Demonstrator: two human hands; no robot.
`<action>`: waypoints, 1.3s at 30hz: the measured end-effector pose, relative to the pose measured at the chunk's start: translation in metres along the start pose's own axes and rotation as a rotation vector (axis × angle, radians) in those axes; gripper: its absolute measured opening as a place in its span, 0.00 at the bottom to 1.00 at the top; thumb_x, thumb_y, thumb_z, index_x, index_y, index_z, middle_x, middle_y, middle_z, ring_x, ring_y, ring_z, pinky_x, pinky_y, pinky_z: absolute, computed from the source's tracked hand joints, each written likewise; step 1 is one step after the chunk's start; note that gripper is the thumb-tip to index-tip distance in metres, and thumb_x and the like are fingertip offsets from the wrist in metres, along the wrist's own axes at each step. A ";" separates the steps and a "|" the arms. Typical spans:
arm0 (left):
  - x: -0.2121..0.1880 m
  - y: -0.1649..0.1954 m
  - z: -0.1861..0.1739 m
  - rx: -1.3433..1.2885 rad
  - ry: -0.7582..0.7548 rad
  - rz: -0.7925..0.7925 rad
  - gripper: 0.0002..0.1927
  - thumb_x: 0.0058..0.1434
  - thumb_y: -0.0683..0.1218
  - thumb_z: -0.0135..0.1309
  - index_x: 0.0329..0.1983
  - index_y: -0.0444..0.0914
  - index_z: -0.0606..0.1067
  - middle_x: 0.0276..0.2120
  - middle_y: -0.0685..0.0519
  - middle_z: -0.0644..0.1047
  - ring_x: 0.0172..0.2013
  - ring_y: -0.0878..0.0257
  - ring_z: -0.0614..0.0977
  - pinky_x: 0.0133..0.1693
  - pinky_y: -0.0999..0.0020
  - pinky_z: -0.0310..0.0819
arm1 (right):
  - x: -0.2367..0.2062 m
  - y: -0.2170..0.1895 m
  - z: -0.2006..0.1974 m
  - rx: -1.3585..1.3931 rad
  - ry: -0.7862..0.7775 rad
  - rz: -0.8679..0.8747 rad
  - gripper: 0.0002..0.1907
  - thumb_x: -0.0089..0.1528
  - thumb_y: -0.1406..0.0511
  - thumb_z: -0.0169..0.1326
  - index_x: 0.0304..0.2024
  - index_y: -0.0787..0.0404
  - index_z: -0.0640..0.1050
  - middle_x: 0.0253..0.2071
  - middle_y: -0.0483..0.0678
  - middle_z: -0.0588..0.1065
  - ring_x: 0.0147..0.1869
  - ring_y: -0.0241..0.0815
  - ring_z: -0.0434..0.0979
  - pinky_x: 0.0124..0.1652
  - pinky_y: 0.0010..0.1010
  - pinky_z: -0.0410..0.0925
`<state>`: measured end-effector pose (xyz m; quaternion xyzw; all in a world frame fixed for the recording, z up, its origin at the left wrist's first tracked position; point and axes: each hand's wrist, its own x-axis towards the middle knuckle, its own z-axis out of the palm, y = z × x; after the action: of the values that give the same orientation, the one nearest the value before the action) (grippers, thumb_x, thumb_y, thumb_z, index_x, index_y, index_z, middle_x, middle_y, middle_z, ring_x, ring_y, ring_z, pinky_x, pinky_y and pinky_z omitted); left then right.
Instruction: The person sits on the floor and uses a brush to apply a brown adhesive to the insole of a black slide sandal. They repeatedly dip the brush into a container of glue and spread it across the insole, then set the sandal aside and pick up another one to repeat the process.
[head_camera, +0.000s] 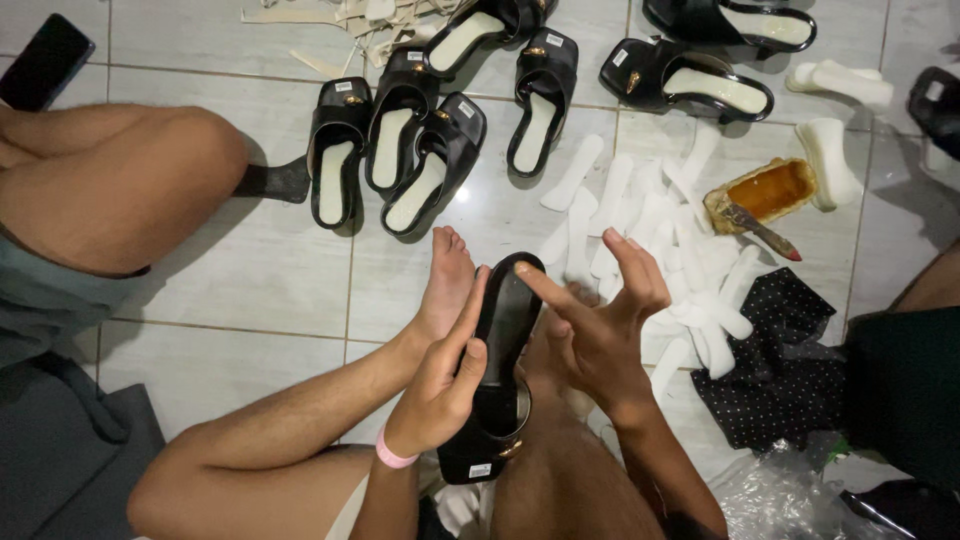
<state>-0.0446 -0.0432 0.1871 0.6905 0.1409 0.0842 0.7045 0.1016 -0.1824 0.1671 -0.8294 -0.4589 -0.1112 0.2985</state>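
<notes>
A black slide sandal (503, 345) with a gold buckle lies sole side up across my legs. My left hand (447, 378), with a pink band at the wrist, grips its left edge. My right hand (598, 325) hovers at the sandal's right side with fingers spread, the index fingertip touching the black surface near the toe end. My bare foot (446, 280) rests on the tiled floor just left of the sandal.
Several black sandals (400, 150) with cream insoles lie on the tiles (250, 270) ahead. A pile of white insoles (650, 230) lies right of my hand, with a glue tub and brush (765, 195), a dotted cloth (775, 360), a phone (45, 60). Other people's legs sit left and right.
</notes>
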 end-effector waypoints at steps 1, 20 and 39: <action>0.000 0.001 0.000 -0.005 -0.001 0.004 0.33 0.78 0.51 0.34 0.79 0.30 0.47 0.80 0.37 0.46 0.80 0.50 0.45 0.75 0.59 0.40 | -0.001 0.000 -0.001 -0.013 0.000 0.006 0.28 0.77 0.51 0.30 0.57 0.41 0.84 0.71 0.56 0.53 0.74 0.57 0.47 0.72 0.48 0.46; 0.001 -0.008 0.003 0.024 0.041 0.003 0.31 0.76 0.47 0.34 0.79 0.31 0.49 0.79 0.38 0.49 0.79 0.51 0.46 0.72 0.61 0.40 | -0.015 0.001 0.012 0.271 -0.094 -0.016 0.18 0.71 0.60 0.45 0.58 0.38 0.81 0.70 0.56 0.51 0.73 0.62 0.47 0.61 0.31 0.63; 0.002 -0.017 0.006 -0.049 0.021 -0.027 0.31 0.75 0.47 0.34 0.79 0.33 0.47 0.79 0.38 0.45 0.79 0.51 0.44 0.72 0.60 0.40 | -0.011 0.009 0.009 -0.066 0.047 0.001 0.20 0.76 0.52 0.37 0.59 0.39 0.80 0.67 0.60 0.55 0.72 0.61 0.50 0.71 0.50 0.50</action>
<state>-0.0417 -0.0487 0.1703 0.6702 0.1554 0.0852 0.7207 0.1017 -0.1886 0.1518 -0.8361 -0.4476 -0.1454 0.2817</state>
